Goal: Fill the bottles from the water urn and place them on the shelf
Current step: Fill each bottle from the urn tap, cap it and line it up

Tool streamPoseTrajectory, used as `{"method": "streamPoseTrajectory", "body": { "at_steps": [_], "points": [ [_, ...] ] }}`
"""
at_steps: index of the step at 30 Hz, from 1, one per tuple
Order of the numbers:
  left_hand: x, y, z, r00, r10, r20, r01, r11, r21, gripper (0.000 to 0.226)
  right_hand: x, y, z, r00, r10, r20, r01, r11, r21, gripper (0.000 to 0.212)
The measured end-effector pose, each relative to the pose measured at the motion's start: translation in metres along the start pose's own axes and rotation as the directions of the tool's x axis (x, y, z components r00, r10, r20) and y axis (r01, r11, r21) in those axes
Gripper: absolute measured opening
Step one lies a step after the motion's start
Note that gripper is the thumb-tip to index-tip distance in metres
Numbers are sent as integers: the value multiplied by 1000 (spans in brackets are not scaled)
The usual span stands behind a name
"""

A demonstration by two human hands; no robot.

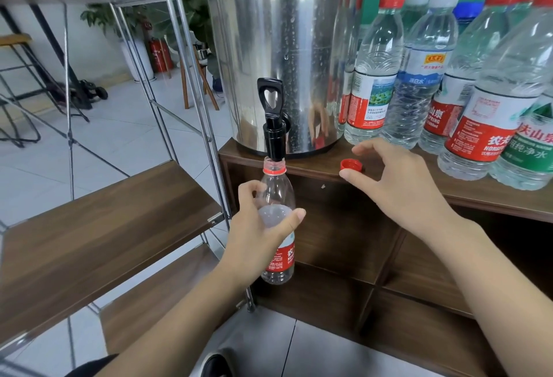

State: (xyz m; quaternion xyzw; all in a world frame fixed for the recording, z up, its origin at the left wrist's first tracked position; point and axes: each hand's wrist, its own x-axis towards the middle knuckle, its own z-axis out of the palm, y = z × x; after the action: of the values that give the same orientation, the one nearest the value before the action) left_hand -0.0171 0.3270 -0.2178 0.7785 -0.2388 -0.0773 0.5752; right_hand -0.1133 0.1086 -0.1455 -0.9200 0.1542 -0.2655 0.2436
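Clear uncapped bottle [277, 227] with red label, upright, mouth just under the black tap [273, 119] of the steel urn [281, 47], red cap [352, 165] at 3 o'clock of the mouth on the cabinet top, wooden shelf [104, 227] at 9 o'clock, capped bottles [449, 77] at 2 o'clock

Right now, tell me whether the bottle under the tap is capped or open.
Open. The bottle, gripped by the left hand, has a bare neck under the spout; a red cap lies on the cabinet top.
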Motion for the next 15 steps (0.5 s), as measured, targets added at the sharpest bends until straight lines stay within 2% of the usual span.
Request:
{"method": "streamPoseTrajectory", "body": {
  "at_steps": [2, 8, 15],
  "points": [
    [0, 0, 0, 1000, 12, 4, -12, 1000, 5, 72, -1, -9, -2, 998, -50, -42, 50, 999, 5, 38],
    [1, 6, 2, 1000, 30, -4, -29, 999, 28, 64, 7, -52, -7, 968, -221, -120, 243, 943, 226, 28],
    [4, 4, 9, 993, 38, -109, -39, 999, -8, 62, 39, -108, -11, 924, -355, -142, 381, 882, 276, 22]
  ]
}}
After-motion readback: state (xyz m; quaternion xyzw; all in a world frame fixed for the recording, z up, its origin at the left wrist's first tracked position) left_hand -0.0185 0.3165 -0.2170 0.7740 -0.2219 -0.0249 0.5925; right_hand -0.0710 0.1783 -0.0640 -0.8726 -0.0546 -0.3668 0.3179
